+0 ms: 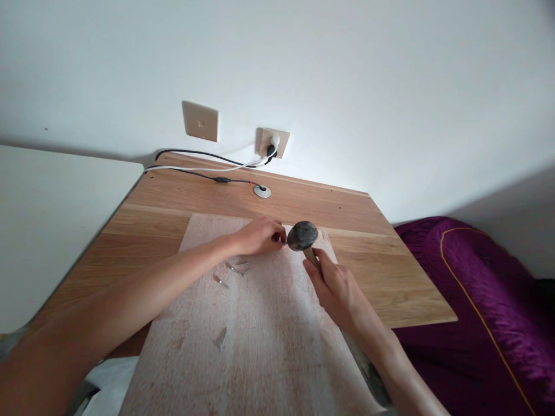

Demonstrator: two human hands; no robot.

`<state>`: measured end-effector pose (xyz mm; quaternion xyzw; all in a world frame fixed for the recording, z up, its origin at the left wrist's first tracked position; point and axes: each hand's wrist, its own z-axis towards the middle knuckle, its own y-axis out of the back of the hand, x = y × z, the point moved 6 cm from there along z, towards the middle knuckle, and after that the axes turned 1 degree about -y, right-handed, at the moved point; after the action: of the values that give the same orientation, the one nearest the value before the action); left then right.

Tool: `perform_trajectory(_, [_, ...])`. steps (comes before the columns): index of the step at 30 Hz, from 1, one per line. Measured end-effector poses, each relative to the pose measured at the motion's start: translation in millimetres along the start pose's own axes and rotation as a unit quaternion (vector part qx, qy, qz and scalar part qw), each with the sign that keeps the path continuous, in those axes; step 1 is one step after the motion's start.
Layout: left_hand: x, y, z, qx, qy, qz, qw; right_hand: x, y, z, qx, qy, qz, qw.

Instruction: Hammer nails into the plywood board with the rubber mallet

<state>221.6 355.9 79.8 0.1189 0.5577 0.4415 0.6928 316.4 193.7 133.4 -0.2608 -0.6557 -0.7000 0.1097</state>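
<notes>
My left hand [262, 236] rests on the far part of a pale, whitish wooden board [269, 346], its thumb and fingertips pinched together. Whatever sits between those fingertips is too small to make out. In my right hand [336, 283] is a hammer [303, 236] with a dark, rounded head, gripped by its short wooden handle close below the head. The hammer head hovers just right of my left fingertips. Several small, thin shiny pieces that look like nails [221, 281] lie loose on the board, left of centre and nearer to me.
Beneath the board is a wooden tabletop [381, 271] against a white wall. Black and white cables [195, 169] run along its back to a wall socket [280, 141], near a round cable grommet [262, 191]. Purple cloth [489, 289] covers something at the right; a white panel [65, 231] stands left.
</notes>
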Motion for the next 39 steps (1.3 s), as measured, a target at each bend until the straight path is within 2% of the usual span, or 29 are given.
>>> perform_trajectory(4, [-1,0.8,2,-0.002,0.014,0.017,1.0,5,6,-2,-0.035,-0.003,0.001,0.999])
perform_trajectory(8, [-1,0.3,1,-0.001,-0.008,0.006,1.0,5,-1,-1,-0.008,0.012,0.0,1.0])
perform_trajectory(13, [2,-0.1,0,-0.009,0.002,0.0,1.0,-4,2,-1,-0.03,-0.027,0.022,0.999])
perform_trajectory(19, [0,-0.3,1,-0.004,-0.013,0.005,1.0,-1,-1,-1,0.028,-0.023,0.023,0.999])
perform_trajectory(23, [2,0.0,1,-0.01,0.001,0.012,1.0,-2,4,-2,-0.02,-0.032,0.026,0.999])
perform_trajectory(28, [0,-0.1,0,-0.003,-0.013,0.011,1.0,-5,-4,0,0.004,-0.022,0.023,0.999])
perform_trajectory(33, [1,0.6,0,-0.01,0.003,0.011,1.0,-5,2,-1,-0.04,-0.025,0.041,0.998])
perform_trajectory(36, [1,0.0,0,-0.008,-0.004,0.01,1.0,-5,-4,-1,-0.011,-0.013,0.035,0.999])
perform_trajectory(39, [1,-0.6,0,-0.006,-0.01,0.005,1.0,-8,-8,-2,0.004,-0.028,0.037,0.999])
